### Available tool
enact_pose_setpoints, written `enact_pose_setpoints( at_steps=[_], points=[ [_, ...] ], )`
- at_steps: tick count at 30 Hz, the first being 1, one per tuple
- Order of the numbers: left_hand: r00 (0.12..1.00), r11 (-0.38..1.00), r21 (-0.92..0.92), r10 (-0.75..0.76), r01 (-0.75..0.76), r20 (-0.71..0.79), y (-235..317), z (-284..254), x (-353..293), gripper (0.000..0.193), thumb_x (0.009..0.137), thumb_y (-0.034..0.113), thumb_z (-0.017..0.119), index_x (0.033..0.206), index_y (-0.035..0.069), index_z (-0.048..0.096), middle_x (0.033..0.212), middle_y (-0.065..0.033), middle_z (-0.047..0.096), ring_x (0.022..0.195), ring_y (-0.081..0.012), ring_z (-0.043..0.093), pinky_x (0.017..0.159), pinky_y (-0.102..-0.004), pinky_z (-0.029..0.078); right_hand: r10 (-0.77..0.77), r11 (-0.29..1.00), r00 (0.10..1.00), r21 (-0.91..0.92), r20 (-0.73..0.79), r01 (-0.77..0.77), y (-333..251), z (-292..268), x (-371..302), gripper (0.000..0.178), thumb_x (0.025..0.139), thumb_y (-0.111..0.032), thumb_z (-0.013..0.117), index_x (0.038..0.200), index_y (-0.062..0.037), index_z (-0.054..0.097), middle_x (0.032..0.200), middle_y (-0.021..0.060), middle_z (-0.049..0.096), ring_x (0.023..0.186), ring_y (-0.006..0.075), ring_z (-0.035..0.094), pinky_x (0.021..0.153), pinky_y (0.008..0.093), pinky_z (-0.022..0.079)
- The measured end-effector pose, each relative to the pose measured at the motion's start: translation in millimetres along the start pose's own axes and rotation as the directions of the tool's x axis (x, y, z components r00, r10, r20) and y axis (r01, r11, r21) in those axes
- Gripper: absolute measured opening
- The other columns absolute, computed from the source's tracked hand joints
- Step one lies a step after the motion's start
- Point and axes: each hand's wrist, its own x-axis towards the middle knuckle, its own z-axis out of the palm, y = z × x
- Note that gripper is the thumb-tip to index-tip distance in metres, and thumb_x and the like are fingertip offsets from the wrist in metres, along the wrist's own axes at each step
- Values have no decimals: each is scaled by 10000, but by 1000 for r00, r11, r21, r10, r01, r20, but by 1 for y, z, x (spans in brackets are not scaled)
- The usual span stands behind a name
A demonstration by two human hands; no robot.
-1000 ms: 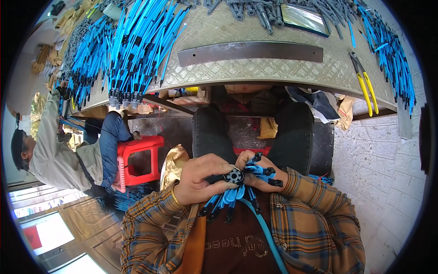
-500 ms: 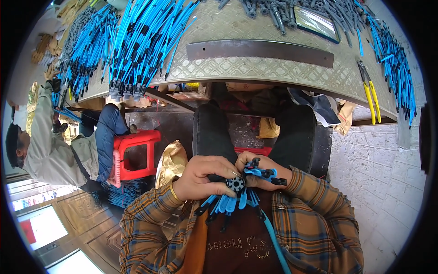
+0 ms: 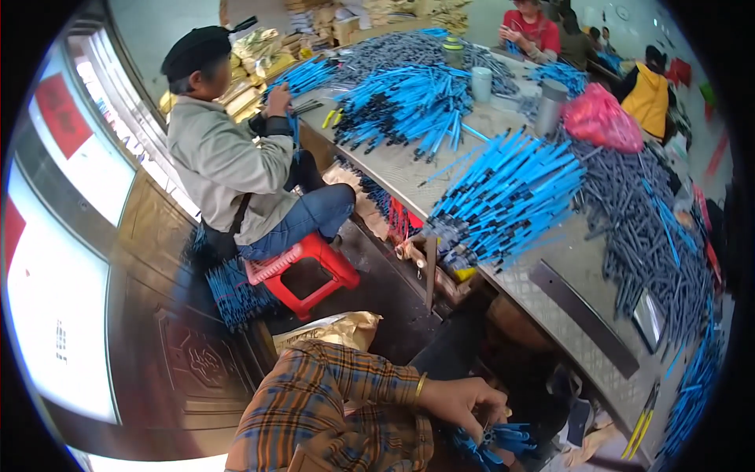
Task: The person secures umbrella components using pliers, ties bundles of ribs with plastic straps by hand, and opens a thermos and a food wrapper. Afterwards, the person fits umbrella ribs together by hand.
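My left hand [image 3: 464, 403] is low in the view, its wrist ringed by a gold-coloured bangle [image 3: 421, 389]. Thumb and fingers are closed at the top of a blue-ribbed frame [image 3: 510, 437], whose flat blue arms fan out below and beside the fingertips. The exact grip point is partly hidden by the fingers. My right hand does not show at the lower edge. A plaid sleeve [image 3: 314, 393] covers my left arm.
A long table [image 3: 543, 330] bears bundles of blue rods [image 3: 511, 193], grey rods [image 3: 629, 212], a metal bar [image 3: 582, 318] and yellow-handled pliers [image 3: 641, 429]. At left a person [image 3: 236, 149] sits on a red stool [image 3: 307, 279]. A gold-coloured sack [image 3: 334, 329] stands by my arm.
The view has swung left and up, bringing the seated person and far table into sight. My left hand stays on the blue-ribbed frame; my right hand has left the view.
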Motion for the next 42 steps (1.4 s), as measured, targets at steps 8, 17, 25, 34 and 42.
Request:
enact_pose_setpoints(
  at_steps=[8,17,25,34,42],
  points=[
    [999,908,419,-18,-5,50,26,-10,14,721,658,145,772,1227,49,341,1143,-186,511,1047,-270,530,865,-349,450,-277,951,957,-172,-91,259,-5,-17,23,341,882,-236,549,1149,-48,448,1103,105,534,1035,166,510,893,336,409],
    [976,819,532,159,-215,149,15,-17,42,605,668,193,800,1120,9,442,991,-100,563,951,-170,571,765,-257,471,-564,808,801,-337,-202,484,3,-32,29,365,912,-266,479,1200,-49,425,1147,122,511,1089,186,486,925,348,386],
    [856,980,174,4,100,-517,66,12,12,678,768,178,700,1324,13,348,1183,-161,500,1090,-253,505,905,-347,433,-771,629,564,-482,-294,610,24,-34,42,392,938,-293,417,1245,-50,405,1186,138,490,1138,204,465,953,358,365],
    [593,538,842,670,27,-447,24,27,33,569,807,179,601,1322,42,399,1245,-205,455,1103,-330,487,944,-386,397,-885,466,349,-589,-308,660,38,-26,61,413,955,-305,380,1279,-49,390,1215,147,476,1173,217,451,970,365,352],
    [633,577,804,570,145,-524,8,14,33,522,726,145,642,1216,40,493,1138,-160,550,1035,-322,537,903,-383,432,-905,416,263,-559,-335,718,41,27,74,406,942,-270,416,1278,-43,394,1210,138,483,1171,218,458,957,362,362]
  ],
)
